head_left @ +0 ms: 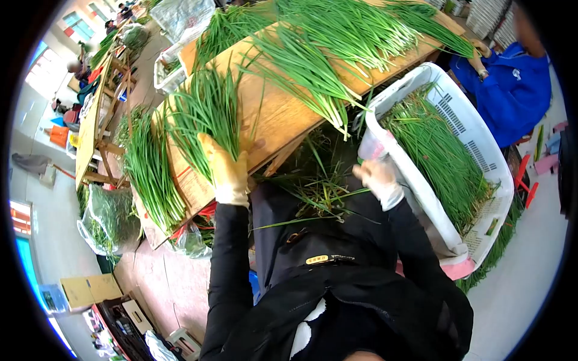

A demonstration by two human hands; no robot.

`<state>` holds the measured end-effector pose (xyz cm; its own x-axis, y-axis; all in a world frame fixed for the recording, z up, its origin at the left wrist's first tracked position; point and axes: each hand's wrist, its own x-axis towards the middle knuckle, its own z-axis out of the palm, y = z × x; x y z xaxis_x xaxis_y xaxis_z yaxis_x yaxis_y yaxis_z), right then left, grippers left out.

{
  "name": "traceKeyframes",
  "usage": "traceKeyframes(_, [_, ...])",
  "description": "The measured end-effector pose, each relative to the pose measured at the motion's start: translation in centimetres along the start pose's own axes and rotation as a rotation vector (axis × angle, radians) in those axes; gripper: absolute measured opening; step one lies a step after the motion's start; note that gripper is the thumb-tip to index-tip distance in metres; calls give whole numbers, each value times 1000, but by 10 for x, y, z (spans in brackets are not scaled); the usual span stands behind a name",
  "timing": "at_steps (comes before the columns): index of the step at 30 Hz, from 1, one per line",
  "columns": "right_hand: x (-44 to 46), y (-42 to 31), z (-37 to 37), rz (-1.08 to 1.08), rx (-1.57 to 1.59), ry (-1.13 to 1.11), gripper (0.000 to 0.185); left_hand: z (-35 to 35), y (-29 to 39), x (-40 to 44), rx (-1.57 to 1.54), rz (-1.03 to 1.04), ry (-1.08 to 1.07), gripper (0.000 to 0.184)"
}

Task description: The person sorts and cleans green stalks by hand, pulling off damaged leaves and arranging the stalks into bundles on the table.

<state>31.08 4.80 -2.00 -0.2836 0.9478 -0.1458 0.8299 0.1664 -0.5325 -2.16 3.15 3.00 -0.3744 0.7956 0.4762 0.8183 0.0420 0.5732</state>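
Observation:
My left hand point(227, 169), in a pale glove, is closed round the stem end of a bunch of chives point(208, 105) at the near edge of the wooden table point(265, 135). The bunch lies with its leaves pointing away from me. Over my lap, beside the white basket, my right hand point(380, 182) wears a whitish glove, its fingers curled together. What they pinch, if anything, is too small to tell. Loose green and yellowed leaves point(322, 195) lie on my dark apron point(271, 222) between the hands. Another bunch of chives point(150, 171) rests at the table's left end.
The white plastic basket point(415, 183) at my right holds many loose chives point(439, 156). Larger piles of chives point(355, 36) cover the table's far side. A person in a blue jacket point(506, 90) handles chives at the right. Bagged greens point(111, 216) stand on the floor at left.

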Motion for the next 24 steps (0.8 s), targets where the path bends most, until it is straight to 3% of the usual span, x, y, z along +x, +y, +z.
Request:
traceKeyframes(2, [26,0,-25,-67,6,350,30,-15,34,-6,262,71,-14,86])
traceKeyframes(3, [39,-4,-40,-105,-45,459,28,-11,37,-4,253,81,-18,86])
traceKeyframes(5, [66,-18,-62,-148,-190,623,30,-3,40,1,620,314,-129,75])
traceKeyframes(6, [78,-26,-69,-151,-283,679,33,2,35,4,617,321,-126,75])
traceKeyframes(8, [104,-34,-72,-102,-510,516,38,12,9,10,679,313,-350,62])
traceKeyframes(10, [132,-31,-69,-81,-519,273,26,10,-11,17,608,202,-338,54])
traceKeyframes(12, [136,-24,-73,-124,-440,438,21,-2,3,12,606,166,-244,52])
traceKeyframes(13, [126,-31,-81,-294,-363,538,15,-5,12,10,451,255,-100,53])
traceKeyframes(14, [116,-39,-87,-293,-363,535,15,-9,20,12,261,367,-49,50])
traceKeyframes(16, [87,-66,-88,-287,548,145,12,13,27,-2,-666,-69,-283,46])
traceKeyframes(19, [53,-85,-44,-308,796,-18,10,19,59,-12,-1241,-357,-716,45])
traceKeyframes(22, [23,-96,-13,-291,592,-25,16,40,59,-24,-1267,-674,-630,40])
traceKeyframes(24, [12,-97,1,-230,644,-138,19,52,44,-28,-1270,-707,-606,31])
